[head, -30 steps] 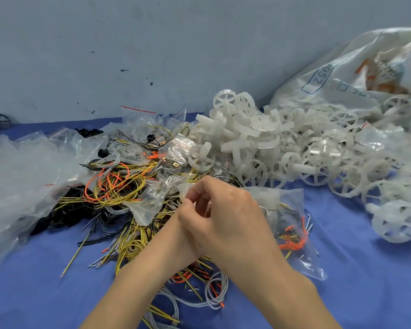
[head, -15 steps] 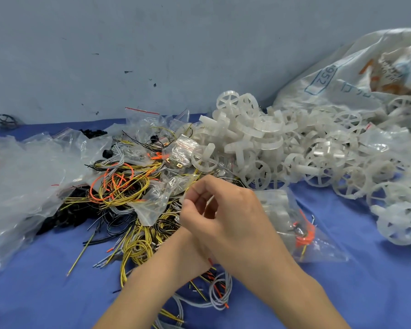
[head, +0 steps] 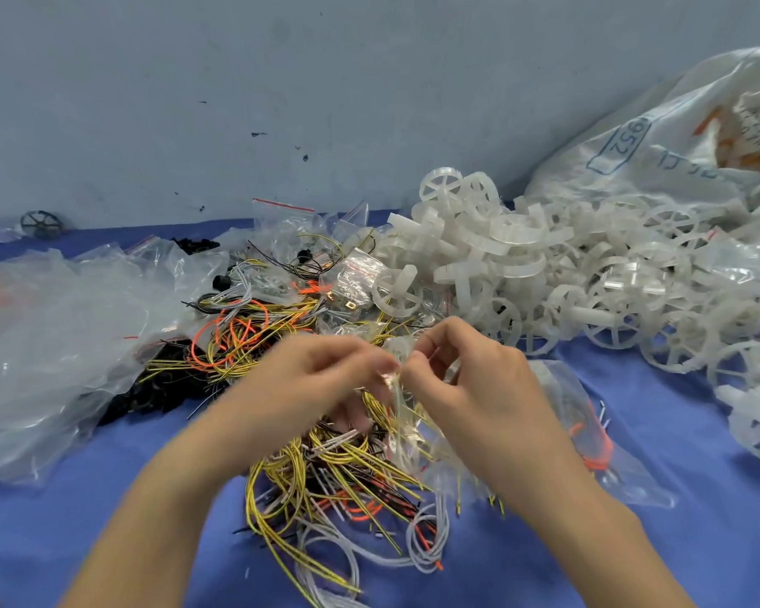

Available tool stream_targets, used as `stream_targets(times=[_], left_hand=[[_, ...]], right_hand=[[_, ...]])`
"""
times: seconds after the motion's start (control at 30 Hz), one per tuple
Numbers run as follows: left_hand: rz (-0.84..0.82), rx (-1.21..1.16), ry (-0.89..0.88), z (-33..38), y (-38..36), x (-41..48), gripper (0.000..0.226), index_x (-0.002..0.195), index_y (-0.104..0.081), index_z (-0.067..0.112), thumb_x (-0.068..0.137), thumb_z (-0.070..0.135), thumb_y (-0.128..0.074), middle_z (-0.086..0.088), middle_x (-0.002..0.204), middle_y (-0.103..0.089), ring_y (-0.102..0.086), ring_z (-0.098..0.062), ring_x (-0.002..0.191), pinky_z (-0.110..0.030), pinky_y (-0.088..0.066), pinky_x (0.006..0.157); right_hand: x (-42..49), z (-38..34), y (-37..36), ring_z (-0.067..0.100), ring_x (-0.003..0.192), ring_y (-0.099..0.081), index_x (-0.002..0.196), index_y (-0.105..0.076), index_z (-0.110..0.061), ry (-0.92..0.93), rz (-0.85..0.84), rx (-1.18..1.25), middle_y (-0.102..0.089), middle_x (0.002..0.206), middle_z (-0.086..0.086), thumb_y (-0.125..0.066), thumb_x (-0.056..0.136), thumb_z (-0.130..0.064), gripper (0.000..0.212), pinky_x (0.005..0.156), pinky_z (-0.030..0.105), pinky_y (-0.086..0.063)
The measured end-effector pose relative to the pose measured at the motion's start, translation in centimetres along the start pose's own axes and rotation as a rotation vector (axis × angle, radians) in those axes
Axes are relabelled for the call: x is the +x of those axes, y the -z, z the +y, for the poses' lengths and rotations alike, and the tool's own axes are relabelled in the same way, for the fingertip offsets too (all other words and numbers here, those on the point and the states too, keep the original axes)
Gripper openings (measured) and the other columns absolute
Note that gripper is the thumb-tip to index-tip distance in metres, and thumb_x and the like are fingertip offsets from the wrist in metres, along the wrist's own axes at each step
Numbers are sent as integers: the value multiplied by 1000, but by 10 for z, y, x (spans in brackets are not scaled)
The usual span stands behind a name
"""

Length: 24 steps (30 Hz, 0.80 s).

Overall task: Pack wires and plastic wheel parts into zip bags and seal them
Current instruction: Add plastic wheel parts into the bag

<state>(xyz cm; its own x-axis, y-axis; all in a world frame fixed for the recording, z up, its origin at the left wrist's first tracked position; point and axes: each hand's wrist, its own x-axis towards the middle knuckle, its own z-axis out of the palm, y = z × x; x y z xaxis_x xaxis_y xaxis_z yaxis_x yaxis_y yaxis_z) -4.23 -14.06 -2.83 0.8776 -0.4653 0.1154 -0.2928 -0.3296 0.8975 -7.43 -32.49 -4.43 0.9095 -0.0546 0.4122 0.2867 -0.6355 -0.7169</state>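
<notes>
Blue table cover (head: 698,498) fills the lower frame, with a grey wall behind. Large printed white sack (head: 659,142) occupies the upper right; it lies open toward the centre, and white plastic wheel parts (head: 523,265) lie heaped from its mouth across the middle right. Crumpled clear plastic sheeting (head: 53,335) covers the left side. A tangle of yellow, orange, grey and black wires (head: 325,467) lies centre and lower centre, partly beneath both forearms.

Small clear zip bag (head: 404,401) is held up at frame centre, above the wire tangle. Left hand (head: 317,383) and right hand (head: 470,379) meet at its top edge: thumb and forefinger of each pinch the plastic, the 2 pinches almost touching at centre. The remaining fingers are curled. The left hand is motion-blurred, so its exact finger placement cannot be told.

The bag hangs down and slightly toward the viewer from the fingertips, its long axis roughly vertical in the frame. Both hands are equally near its mouth. Contents cannot be told for certain; yellow strands show through it but may lie behind. Judgement: the mouth is being either parted or pressed shut, and the seal line runs left to right between the 2 pinches.

A second clear bag (head: 589,436) lies flat at the right, beside the right wrist, holding orange wire and pale parts. Its seal state is not visible.
</notes>
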Motion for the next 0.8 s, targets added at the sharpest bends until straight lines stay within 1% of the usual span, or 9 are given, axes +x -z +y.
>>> stream_targets(times=[0.07, 0.13, 0.23, 0.43, 0.5, 0.57, 0.63, 0.7, 0.8], left_hand=[[292, -27, 12, -13, 22, -1, 21, 93, -74, 29, 89, 42, -58, 0, 82, -73, -63, -14, 55, -21, -51, 50], [597, 78, 73, -31, 44, -6, 18, 88, -72, 30, 93, 39, -58, 5, 76, -70, -60, -12, 52, -25, -50, 51], [758, 227, 140, -58, 54, -11, 20, 85, -68, 28, 96, 35, -53, 12, 73, -67, -59, -9, 50, -35, -49, 63], [667, 408, 95, -56, 40, -13, 21, 84, -67, 31, 95, 43, -52, 11, 73, -67, -61, -5, 62, -33, -47, 61], [607, 457, 34, -53, 34, -13, 15, 92, -65, 39, 92, 49, -54, 19, 86, -66, -59, 4, 80, -19, -44, 69], [456, 527, 11, -51, 24, -9, 38, 115, -59, 41, 86, 64, -53, 23, 113, -56, -48, 7, 104, -16, -37, 88], [332, 671, 35, -54, 14, -3, 70, 136, -45, 37, 79, 77, -45, 19, 132, -42, -34, -2, 123, -26, -31, 102], [309, 800, 88, -59, 4, 5, 75, 146, -34, 32, 83, 72, -42, 13, 143, -35, -31, -11, 132, -34, -30, 110], [368, 789, 125, -66, -2, 13, 50, 142, -38, 28, 97, 48, -42, 6, 141, -42, -40, -16, 125, -37, -36, 106]], right_hand=[[0, 3, -2, 7, 63, -55, 77, -55, -29, -16, -12, 12, -62, 70, -12, -54, 83, -42, 14, 56, 28, -45], [-1, 5, -5, 8, 62, -55, 77, -55, -30, -26, -27, 13, -62, 71, -12, -54, 84, -42, 14, 56, 32, -46], [-2, 7, -8, 7, 60, -53, 78, -54, -31, -34, -49, 8, -61, 71, -13, -55, 85, -42, 12, 56, 33, -45], [-3, 9, -11, 5, 59, -53, 78, -53, -34, -26, -63, 5, -61, 77, -19, -54, 87, -42, 12, 51, 28, -42], [-3, 10, -12, 5, 56, -52, 78, -53, -34, -27, -66, 6, -61, 75, -18, -55, 87, -41, 12, 50, 27, -40], [-3, 10, -12, 5, 55, -51, 79, -53, -32, -36, -66, 15, -62, 75, -17, -56, 87, -40, 12, 50, 27, -39], [-3, 11, -12, 5, 55, -52, 78, -54, -31, -45, -62, 18, -62, 75, -17, -57, 87, -39, 12, 50, 25, -38], [-3, 11, -12, 5, 56, -52, 78, -54, -31, -49, -60, 23, -62, 75, -16, -58, 87, -38, 12, 49, 22, -36], [-4, 10, -11, 6, 56, -52, 78, -55, -30, -50, -60, 31, -62, 75, -17, -58, 88, -38, 13, 50, 22, -38]])
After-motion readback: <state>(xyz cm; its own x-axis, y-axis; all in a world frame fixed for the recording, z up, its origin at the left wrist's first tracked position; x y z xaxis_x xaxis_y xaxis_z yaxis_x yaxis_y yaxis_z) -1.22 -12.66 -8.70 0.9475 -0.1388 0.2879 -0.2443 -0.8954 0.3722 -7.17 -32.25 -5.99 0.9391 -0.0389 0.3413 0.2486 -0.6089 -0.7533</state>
